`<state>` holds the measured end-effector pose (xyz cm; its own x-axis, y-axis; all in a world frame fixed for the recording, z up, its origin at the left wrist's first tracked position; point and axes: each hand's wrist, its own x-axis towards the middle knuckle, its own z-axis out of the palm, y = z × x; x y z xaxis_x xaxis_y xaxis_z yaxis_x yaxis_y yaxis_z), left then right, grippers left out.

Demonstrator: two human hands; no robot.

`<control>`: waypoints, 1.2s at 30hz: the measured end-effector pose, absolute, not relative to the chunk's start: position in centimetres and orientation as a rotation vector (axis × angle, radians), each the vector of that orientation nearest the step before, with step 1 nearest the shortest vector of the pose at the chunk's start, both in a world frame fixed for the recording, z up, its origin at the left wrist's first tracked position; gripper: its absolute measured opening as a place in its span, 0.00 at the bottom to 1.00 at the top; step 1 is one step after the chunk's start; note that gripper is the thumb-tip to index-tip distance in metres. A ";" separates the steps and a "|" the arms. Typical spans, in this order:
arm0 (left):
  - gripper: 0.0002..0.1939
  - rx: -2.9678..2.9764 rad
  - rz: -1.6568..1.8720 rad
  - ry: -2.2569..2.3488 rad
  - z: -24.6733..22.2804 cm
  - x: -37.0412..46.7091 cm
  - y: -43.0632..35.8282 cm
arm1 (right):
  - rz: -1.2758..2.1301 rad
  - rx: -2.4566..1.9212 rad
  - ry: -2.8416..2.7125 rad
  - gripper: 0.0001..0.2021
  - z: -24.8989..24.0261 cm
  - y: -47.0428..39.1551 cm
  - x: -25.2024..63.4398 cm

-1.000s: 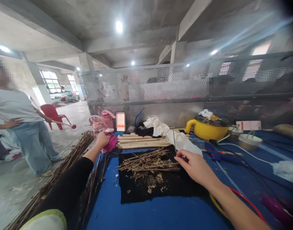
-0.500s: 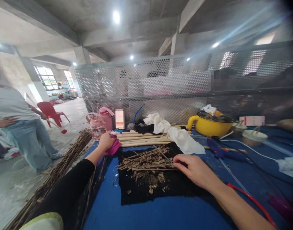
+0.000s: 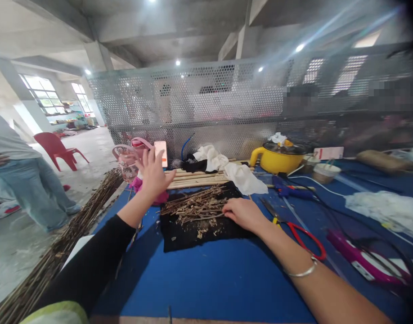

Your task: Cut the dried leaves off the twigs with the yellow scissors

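Observation:
My left hand (image 3: pixel 154 173) is raised with its fingers spread and holds nothing. Behind its fingertips a phone (image 3: pixel 161 155) stands upright with a lit screen, and a magenta cloth (image 3: pixel 162 198) lies below the palm. My right hand (image 3: pixel 242 213) rests at the right end of a heap of dry twigs (image 3: pixel 193 204), its fingers pinched round the end of a twig (image 3: pixel 211 218). The heap lies with leaf crumbs on a black cloth (image 3: pixel 179 240) spread over the blue table (image 3: pixel 206 283).
Pale sticks (image 3: pixel 196 180) and a white cloth (image 3: pixel 245 177) lie behind the heap. Rightward are a yellow pot (image 3: pixel 280 161), a blue glue gun (image 3: pixel 290 188), red-handled scissors (image 3: pixel 307 238) and a magenta power strip (image 3: pixel 355 256). A twig bundle (image 3: pixel 81 216) leans at the left; a person (image 3: pixel 20 175) stands beyond.
My left hand has let go of the magenta cloth, risen towards the phone and spread its fingers. The view has tilted down and turned right; my right hand stays at the twigs.

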<state>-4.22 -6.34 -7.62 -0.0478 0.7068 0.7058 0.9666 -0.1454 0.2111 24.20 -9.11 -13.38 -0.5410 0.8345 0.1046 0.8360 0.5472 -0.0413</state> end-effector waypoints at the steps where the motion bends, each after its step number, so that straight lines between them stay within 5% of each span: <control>1: 0.31 -2.014 -1.031 -1.676 -7.9 -2.6 -7.3 | -0.078 -1.468 -2.606 0.08 -13.6 -9.1 23.8; 4: 0.21 -2.583 -0.732 -1.390 -10.2 1.2 -9.6 | -0.153 -1.461 -2.445 0.10 -14.4 -8.7 22.9; 10: 0.24 -2.488 -0.378 -1.686 -15.1 1.7 -10.2 | -0.116 -1.363 -2.359 0.09 -15.6 -7.7 22.0; 17: 0.30 -2.490 -0.490 -1.666 -15.9 0.2 -9.8 | -0.011 -1.220 -2.252 0.09 -14.1 -6.9 26.0; 24: 0.11 -2.389 -0.619 -1.668 -15.7 -0.2 -9.3 | -0.112 -1.940 -1.961 0.11 -14.5 -6.3 28.5; 36: 0.05 -2.367 -0.624 -1.544 -15.7 1.2 -10.5 | -0.088 -1.936 -2.017 0.11 -15.5 -5.9 27.6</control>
